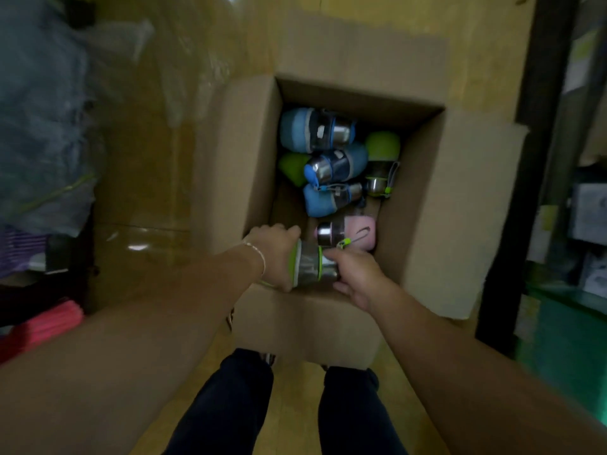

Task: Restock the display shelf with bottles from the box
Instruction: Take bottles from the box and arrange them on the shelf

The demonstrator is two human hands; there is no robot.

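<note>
- The person stands over the open cardboard box on the floor, and both arms reach down to its near edge
- The left hand is wrapped around the green end of a green bottle, and the right hand grasps the steel end, so neither hand is free
- This bottle lies sideways between the two hands, just above the near wall of the box; I think two hands are used because one hand alone gets a poor hold on such a short, rounded body
- The pink bottle lies right behind it on the box floor
- Deeper in the box lie three blue bottles and two other green ones, all on their sides and touching, so they seem put in loose and not in rows
- The flaps are folded outward, which keeps the opening free for reaching in
- At the right stands a dark shelf with blurred goods; probably the bottle must go there, but I cannot see the place for it
</note>
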